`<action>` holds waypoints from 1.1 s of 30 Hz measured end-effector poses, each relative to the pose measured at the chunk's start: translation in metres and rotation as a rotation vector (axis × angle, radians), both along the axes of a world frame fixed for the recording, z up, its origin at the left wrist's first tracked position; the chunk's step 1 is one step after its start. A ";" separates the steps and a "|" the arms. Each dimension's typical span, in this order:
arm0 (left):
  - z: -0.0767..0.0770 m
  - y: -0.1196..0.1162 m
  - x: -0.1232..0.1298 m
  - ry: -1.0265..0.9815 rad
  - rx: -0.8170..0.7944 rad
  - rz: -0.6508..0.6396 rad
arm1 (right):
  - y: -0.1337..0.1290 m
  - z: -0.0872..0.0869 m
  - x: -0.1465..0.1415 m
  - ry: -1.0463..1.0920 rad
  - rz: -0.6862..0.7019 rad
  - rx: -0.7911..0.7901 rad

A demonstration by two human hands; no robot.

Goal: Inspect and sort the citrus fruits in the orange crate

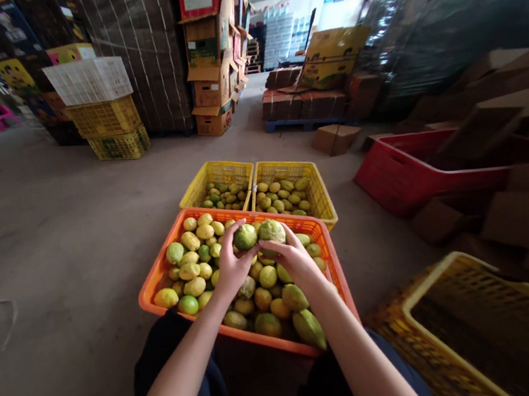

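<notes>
The orange crate (338, 268) is plastic, the right-hand fruit (271, 231) rough-skinned, the floor (51, 245) matt, the wrap (391, 30) glossy film.

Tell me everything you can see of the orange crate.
The orange crate is broad, rectangular and open-topped, apparently plastic, with a smooth rim and slotted walls. It sits slightly askew by the person's legs, with two yellow crates beyond; whether they touch is unclear. Green and yellow fruits hide its floor. The left hand and right hand hold two greenish fruits above it. What supports it is hidden.

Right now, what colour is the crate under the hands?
The crate is orange; the head view shows it best.
</notes>
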State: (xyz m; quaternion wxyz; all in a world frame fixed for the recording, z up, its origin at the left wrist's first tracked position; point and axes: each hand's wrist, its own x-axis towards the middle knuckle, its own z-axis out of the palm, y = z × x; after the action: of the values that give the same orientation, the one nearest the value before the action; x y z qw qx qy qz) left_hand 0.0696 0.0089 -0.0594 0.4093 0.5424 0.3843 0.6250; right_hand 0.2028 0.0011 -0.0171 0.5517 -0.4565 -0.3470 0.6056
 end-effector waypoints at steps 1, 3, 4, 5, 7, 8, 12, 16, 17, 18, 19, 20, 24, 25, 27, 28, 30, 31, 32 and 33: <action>0.000 0.000 0.000 0.009 0.005 -0.001 | 0.000 0.000 0.000 -0.009 -0.002 0.001; 0.001 0.000 -0.001 0.031 0.014 -0.006 | 0.001 0.000 0.001 -0.017 0.000 0.002; 0.002 0.000 -0.002 0.042 0.017 -0.012 | 0.002 -0.001 0.001 -0.016 -0.002 0.000; 0.003 -0.001 -0.003 0.048 0.017 -0.023 | 0.003 -0.002 0.002 -0.009 -0.004 -0.005; 0.006 -0.003 -0.005 0.039 0.001 -0.054 | 0.005 -0.003 0.003 0.019 -0.018 -0.023; 0.007 -0.004 -0.007 0.018 -0.020 -0.078 | 0.006 -0.004 0.003 0.038 -0.030 -0.037; 0.011 -0.007 -0.011 -0.161 -0.151 -0.163 | 0.009 -0.005 0.002 0.125 -0.073 -0.111; 0.012 -0.005 -0.011 -0.330 -0.237 -0.190 | 0.009 -0.003 0.001 0.174 -0.096 -0.105; 0.013 -0.004 -0.011 -0.356 -0.254 -0.200 | 0.009 -0.002 0.001 0.174 -0.103 -0.096; 0.014 -0.003 -0.010 -0.379 -0.270 -0.213 | 0.008 -0.002 0.001 0.170 -0.108 -0.088; 0.016 -0.003 -0.010 -0.400 -0.286 -0.229 | 0.008 -0.001 0.002 0.164 -0.112 -0.081; 0.017 -0.002 -0.009 -0.418 -0.302 -0.247 | 0.007 0.000 0.002 0.158 -0.116 -0.073; 0.018 0.001 -0.009 -0.429 -0.342 -0.307 | 0.006 0.003 0.002 0.158 -0.119 -0.055; 0.017 0.002 -0.009 -0.408 -0.344 -0.309 | 0.006 0.004 0.003 0.163 -0.119 -0.060; 0.016 0.004 -0.010 -0.351 -0.339 -0.307 | 0.006 0.005 0.003 0.170 -0.118 -0.076; 0.015 0.005 -0.010 -0.324 -0.336 -0.308 | 0.006 0.005 0.003 0.172 -0.119 -0.083; 0.014 0.006 -0.011 -0.289 -0.333 -0.308 | 0.006 0.005 0.003 0.172 -0.120 -0.091; 0.013 0.006 -0.011 -0.280 -0.333 -0.304 | 0.007 0.004 0.003 0.169 -0.121 -0.091; 0.012 0.007 -0.011 -0.273 -0.335 -0.298 | 0.007 0.003 0.003 0.164 -0.122 -0.088; 0.012 0.007 -0.011 -0.269 -0.337 -0.289 | 0.008 0.002 0.003 0.155 -0.122 -0.080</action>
State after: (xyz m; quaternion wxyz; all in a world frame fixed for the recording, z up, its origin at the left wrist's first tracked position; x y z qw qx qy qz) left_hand 0.0583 0.0161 -0.0477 0.6263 0.4278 0.3439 0.5536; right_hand 0.2059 0.0088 -0.0149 0.5943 -0.4502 -0.2503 0.6177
